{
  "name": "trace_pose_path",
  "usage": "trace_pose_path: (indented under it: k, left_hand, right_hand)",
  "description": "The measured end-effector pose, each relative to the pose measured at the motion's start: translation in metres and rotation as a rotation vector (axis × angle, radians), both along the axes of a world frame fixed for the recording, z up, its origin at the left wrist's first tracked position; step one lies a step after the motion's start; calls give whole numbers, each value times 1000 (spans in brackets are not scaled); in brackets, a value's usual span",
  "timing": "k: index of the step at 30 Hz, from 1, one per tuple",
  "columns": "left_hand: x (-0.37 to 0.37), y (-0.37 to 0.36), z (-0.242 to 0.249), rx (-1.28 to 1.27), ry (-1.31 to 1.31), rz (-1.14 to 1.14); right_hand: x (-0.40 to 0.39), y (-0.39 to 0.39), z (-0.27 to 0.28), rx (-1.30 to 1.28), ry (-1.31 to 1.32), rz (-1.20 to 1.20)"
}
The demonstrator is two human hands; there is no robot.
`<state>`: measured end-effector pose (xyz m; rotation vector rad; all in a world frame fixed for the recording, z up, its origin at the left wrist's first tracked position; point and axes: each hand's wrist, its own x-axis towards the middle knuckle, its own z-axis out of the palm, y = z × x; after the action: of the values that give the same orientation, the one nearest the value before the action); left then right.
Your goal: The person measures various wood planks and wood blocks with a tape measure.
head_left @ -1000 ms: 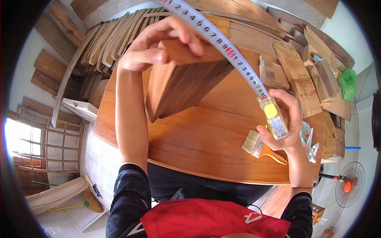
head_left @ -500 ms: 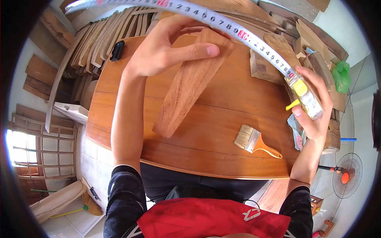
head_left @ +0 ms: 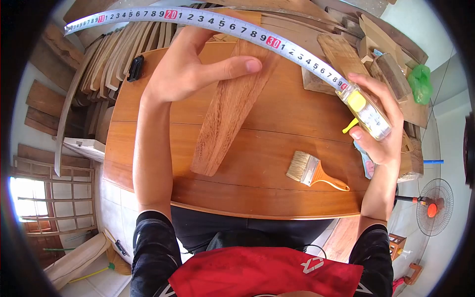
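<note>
My left hand [head_left: 185, 74] grips a reddish-brown wooden board [head_left: 222, 123] near its far end, the thumb lying across its face. The board slants towards me above the table. In my right hand [head_left: 381, 119] is a clear-cased tape measure [head_left: 367, 114] with yellow parts, fingers wrapped round the case. Its white metal blade [head_left: 237, 30] is pulled out in a long arc to the upper left, crossing in front of the board's far end and covering some of my left fingers. The figures 10, 20 and 30 stand in red. The blade's tip points free at the far left.
On the wooden table [head_left: 257, 190] lie a paintbrush [head_left: 314, 171] with an orange handle and a small black object [head_left: 135, 68]. Wood blocks [head_left: 319, 79] and a green plastic bag [head_left: 420, 84] are at the right. Planks [head_left: 123, 54] lean at the left; a fan [head_left: 434, 208] stands right.
The tape blade's tip has swung left and down, so more of the blade shows. My right hand with the case has shifted slightly left; my left hand and the board also moved a little.
</note>
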<state>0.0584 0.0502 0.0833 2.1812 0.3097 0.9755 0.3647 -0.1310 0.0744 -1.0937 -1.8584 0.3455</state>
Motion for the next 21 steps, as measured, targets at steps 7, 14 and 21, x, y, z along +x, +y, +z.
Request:
trace_pose_path:
  k: [7, 14, 21]
  left_hand:
    - [-5, -1, -1, -7, -39, 65]
    - [-2, -4, 1, -12, -50, 69]
    - [-13, 13, -9, -54, -2, 38]
  right_hand:
    - [3, 1, -1, 21, 0, 2]
    - [2, -1, 0, 27, -8, -8]
    - [2, 0, -1, 31, 1, -4]
